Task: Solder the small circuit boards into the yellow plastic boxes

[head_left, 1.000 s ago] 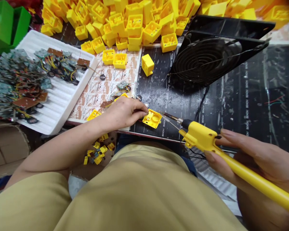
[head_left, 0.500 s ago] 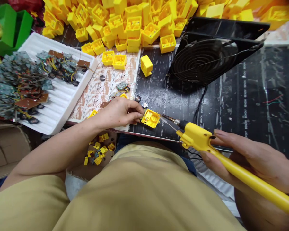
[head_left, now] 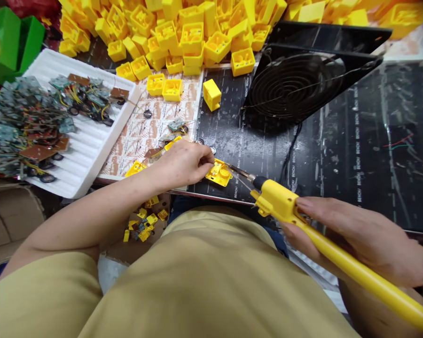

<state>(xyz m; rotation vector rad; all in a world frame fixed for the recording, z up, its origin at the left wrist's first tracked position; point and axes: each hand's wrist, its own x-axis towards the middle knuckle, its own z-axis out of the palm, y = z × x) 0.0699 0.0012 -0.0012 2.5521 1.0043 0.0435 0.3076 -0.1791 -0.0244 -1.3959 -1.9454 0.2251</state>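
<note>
i grip a soldering iron (head_left: 278,201) w/ r. fingers (head_left: 320,210), hold of l. fingers (head_left: 206,154) unclear, yellow case (head_left: 223,175) open, prob. unfinished.

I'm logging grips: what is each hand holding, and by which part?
Right hand: the yellow soldering tool, by its handle. Left hand: at the small yellow casing; any hold cannot be told.

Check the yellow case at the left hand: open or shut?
Open: the case shows its inside facing up, uncovered, at the left hand.
</note>
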